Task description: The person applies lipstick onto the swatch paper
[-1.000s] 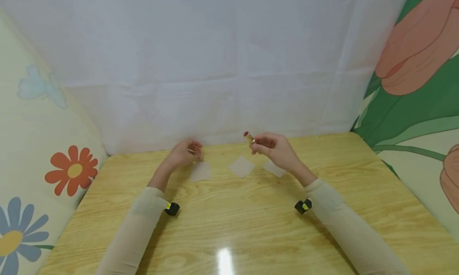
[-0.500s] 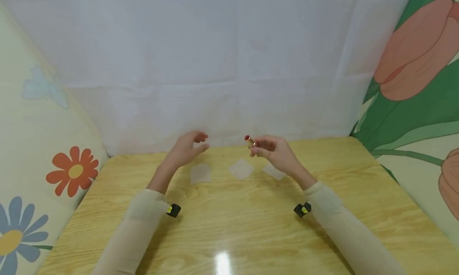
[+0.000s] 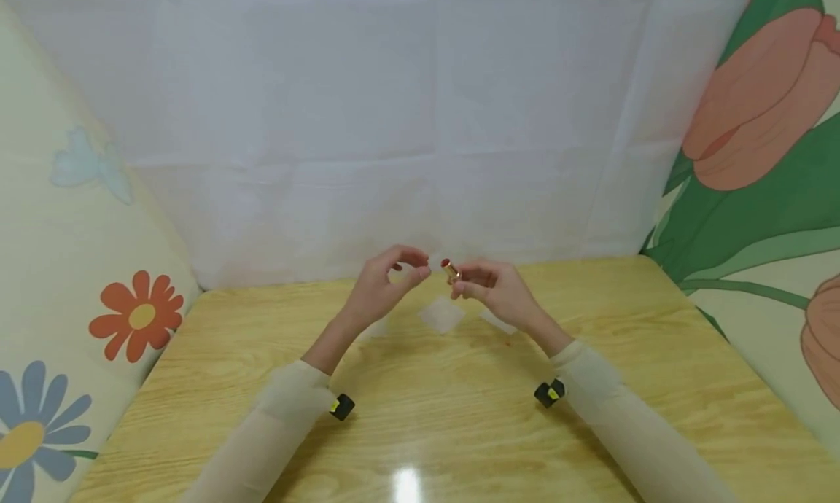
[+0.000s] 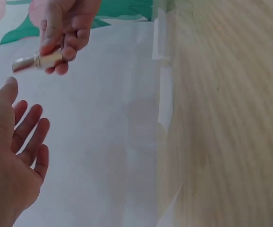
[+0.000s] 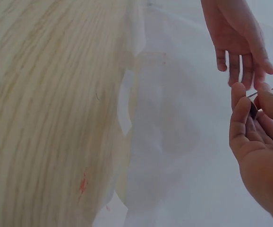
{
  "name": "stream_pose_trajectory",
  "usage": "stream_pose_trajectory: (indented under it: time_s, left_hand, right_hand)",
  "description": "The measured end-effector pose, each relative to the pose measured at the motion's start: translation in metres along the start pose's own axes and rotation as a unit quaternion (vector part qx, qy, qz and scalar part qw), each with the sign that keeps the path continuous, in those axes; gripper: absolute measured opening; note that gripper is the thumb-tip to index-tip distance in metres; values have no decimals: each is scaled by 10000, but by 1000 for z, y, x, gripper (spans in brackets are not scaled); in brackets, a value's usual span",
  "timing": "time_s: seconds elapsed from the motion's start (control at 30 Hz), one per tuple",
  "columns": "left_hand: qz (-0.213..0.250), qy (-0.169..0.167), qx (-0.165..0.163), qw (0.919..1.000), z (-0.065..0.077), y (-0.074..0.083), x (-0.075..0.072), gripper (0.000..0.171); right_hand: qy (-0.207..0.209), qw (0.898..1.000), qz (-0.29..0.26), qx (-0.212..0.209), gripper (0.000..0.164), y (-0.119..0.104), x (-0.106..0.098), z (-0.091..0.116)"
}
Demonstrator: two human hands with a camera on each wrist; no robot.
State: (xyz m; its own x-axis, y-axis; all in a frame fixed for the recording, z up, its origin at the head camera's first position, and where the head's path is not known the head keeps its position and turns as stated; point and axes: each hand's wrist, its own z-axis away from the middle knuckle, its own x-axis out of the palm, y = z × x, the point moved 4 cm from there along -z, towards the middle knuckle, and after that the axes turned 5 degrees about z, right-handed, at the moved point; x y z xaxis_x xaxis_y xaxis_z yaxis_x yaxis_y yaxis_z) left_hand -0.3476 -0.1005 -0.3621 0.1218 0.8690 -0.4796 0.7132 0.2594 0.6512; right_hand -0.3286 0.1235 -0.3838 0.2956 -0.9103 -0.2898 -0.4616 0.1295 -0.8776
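My right hand pinches a gold lipstick between thumb and fingers. Its cap is off, and the red end tilts up and to the left. My left hand is just left of the lipstick, fingers loosely bent and nothing between them. In the left wrist view, the left thumb tip is right below the end of the lipstick. Under the hands, small white paper squares lie in a row: a middle square, a right square partly behind the right hand, and a left square mostly covered by the left arm.
The wood-grain table ends at a white cloth backdrop. Painted flower panels stand at both sides. Red smudges mark the tabletop near the papers. Each sleeve carries a small black camera.
My left hand has moved right, from over the left paper to beside the lipstick. A small thin thing between its fingers a second ago no longer shows. The right hand has dropped slightly.
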Motion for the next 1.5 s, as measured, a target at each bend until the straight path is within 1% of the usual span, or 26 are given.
stream_pose_trajectory:
  time_s: [0.17,0.43,0.5,0.7,0.73,0.8,0.87,1.03,1.13,1.2,1.27,1.33,1.37,1.4,1.5]
  left_hand:
    - [252,220,205,9992,-1,6,11,23]
    - [353,176,231,9990,0,7,26,22]
    - [378,191,224,9988,1,13,27,20]
    - [535,153,196,9983,1,44,25,15]
    - [549,145,202,9982,1,48,24,15]
    - [567,143,215,9981,0,49,25,15]
    - [562,141,226,9981,0,43,26,16]
    - [510,76,209,9984,1,20,30,19]
    - [556,19,149,9983,3,14,30,21]
    - [612,16,89,9981,4,13,29,20]
    - [661,52,-24,9978,6,11,28,19]
    - [683,127,-166,9974,7,11,26,18]
    - [668,184,-236,9973,8,10,25,17]
    - [659,256,-301,9970,8,9,24,16]
    - [714,442,-444,9955,9,8,22,17]
  right_hand:
    - [-10,10000,66,47,23,2,2,2]
    - [-93,9999,18,59,22,5,4,6]
    - [-82,9999,43,92,22,5,5,6]
    - [-110,9998,144,29,22,6,6,4]
    - [-135,9998,166,-13,22,6,6,3]
    - [-192,9996,202,-85,22,5,7,3]
    - [-253,9994,203,-146,23,5,9,3]
    - [-521,9981,224,-237,23,4,14,3]
    - [-693,9971,209,-240,25,3,16,4]
    - [-663,9974,193,-195,27,4,17,5]
    - [-476,9987,88,-149,30,4,17,5]
    - [-200,9997,-17,-141,36,4,16,5]
    - [-53,9999,-30,-138,39,-1,17,6]
    - [116,9998,-3,-157,41,-2,17,6]
    - [577,9972,314,-356,43,-22,21,9]
